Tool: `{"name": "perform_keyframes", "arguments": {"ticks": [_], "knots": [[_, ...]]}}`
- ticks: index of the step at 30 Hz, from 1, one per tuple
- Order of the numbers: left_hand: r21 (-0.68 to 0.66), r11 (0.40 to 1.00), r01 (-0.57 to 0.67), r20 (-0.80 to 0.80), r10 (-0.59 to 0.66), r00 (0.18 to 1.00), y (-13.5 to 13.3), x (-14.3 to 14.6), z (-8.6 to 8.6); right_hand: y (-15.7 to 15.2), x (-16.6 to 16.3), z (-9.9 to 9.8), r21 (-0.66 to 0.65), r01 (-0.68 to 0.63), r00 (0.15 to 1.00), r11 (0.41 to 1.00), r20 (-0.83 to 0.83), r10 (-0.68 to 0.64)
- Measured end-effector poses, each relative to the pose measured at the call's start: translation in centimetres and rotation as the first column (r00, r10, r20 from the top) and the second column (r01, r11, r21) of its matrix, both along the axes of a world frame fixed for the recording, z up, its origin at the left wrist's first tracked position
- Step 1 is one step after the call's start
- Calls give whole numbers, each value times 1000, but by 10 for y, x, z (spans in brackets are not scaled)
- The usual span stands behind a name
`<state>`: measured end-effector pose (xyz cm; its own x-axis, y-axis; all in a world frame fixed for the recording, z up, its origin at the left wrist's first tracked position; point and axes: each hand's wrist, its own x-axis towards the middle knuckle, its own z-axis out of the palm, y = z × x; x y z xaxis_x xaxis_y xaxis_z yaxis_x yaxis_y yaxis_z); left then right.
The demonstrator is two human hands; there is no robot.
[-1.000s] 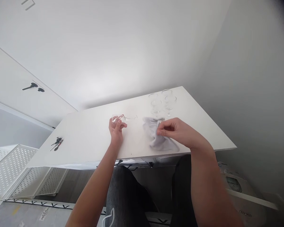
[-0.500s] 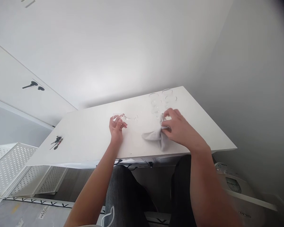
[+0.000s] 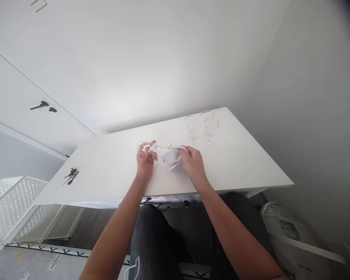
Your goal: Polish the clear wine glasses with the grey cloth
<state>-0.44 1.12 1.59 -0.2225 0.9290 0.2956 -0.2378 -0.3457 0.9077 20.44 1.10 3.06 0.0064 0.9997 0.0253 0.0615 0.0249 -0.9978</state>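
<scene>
My left hand [image 3: 146, 158] is closed around the bowl of a clear wine glass [image 3: 162, 147]. The glass lies sideways in the air, its stem and foot pointing right. My right hand [image 3: 192, 161] grips a light grey cloth [image 3: 175, 158], bunched in the fingers. The cloth's upper edge is at the foot of the glass; whether they touch is hard to tell. Several more stemmed glasses [image 3: 209, 130] stand upright at the back right of the white tabletop [image 3: 113, 171].
A small bunch of keys or dark metal pieces [image 3: 71, 175] lies at the left end of the tabletop. White perforated baskets [image 3: 16, 212] stand lower left. A white appliance [image 3: 286, 229] is at lower right. A wall rises behind the table.
My right hand has moved left with the grey cloth, lifting it from the tabletop to the foot of the glass. The left hand still holds the glass in nearly the same place.
</scene>
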Motion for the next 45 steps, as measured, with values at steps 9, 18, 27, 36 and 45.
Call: {"name": "perform_keyframes", "arguments": {"ticks": [9, 18, 27, 36, 45], "knots": [[51, 998, 29, 50, -31, 998, -1, -4, -1, -7, -6, 3, 72, 86, 995, 994, 52, -89], [36, 961, 273, -147, -265, 953, -2, 0, -7, -8, -22, 3, -34, -107, 665, 994, -745, 47], [67, 950, 306, -152, -294, 944, 0, -2, -11, -4, -20, -7, -107, -163, 951, 981, -281, 127], [44, 953, 299, -59, -297, 953, -2, -6, -8, -12, -27, -7, 225, -19, 991, 974, -124, 48], [9, 950, 313, -41, -313, 949, 1, -6, -10, -21, -27, -1, 145, 5, 998, 989, -67, 5]]}}
